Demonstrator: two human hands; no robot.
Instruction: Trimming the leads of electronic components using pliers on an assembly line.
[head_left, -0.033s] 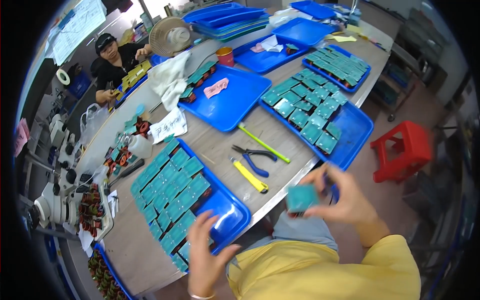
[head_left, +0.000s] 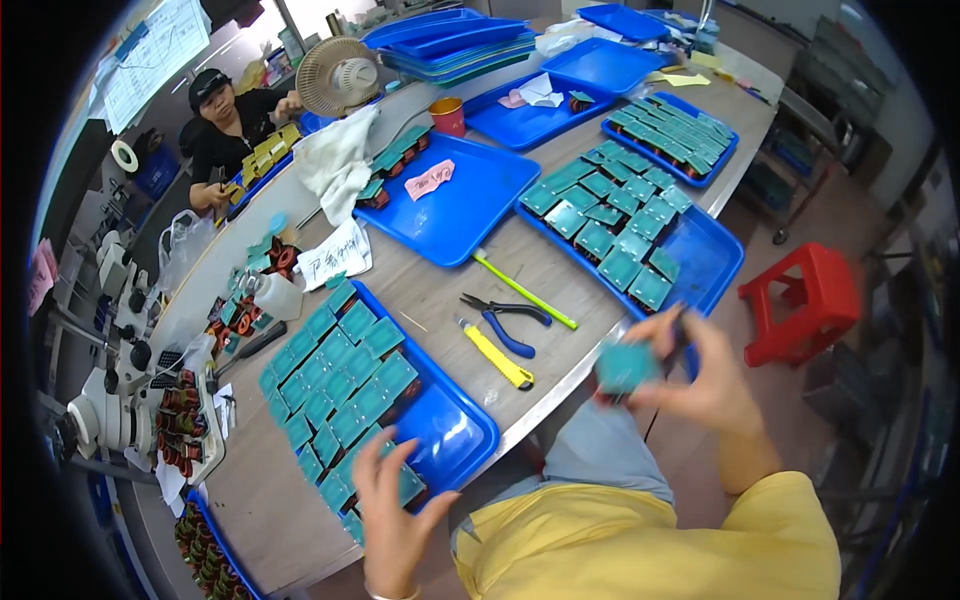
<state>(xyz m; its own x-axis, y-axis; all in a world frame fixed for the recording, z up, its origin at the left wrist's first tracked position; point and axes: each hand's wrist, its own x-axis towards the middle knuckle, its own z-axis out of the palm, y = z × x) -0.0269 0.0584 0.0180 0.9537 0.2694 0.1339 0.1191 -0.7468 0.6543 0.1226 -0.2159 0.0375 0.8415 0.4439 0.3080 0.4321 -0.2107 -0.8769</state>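
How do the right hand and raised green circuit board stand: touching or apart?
Touching: the head view shows the right hand, its thumb against the raised green circuit board.

Yellow shirt (head_left: 640,545), short sleeve (head_left: 790,520); grey-blue trousers (head_left: 605,450).

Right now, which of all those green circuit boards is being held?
The green circuit board pinched in the right hand, blurred and apart; the others lie grouped together, ungripped.
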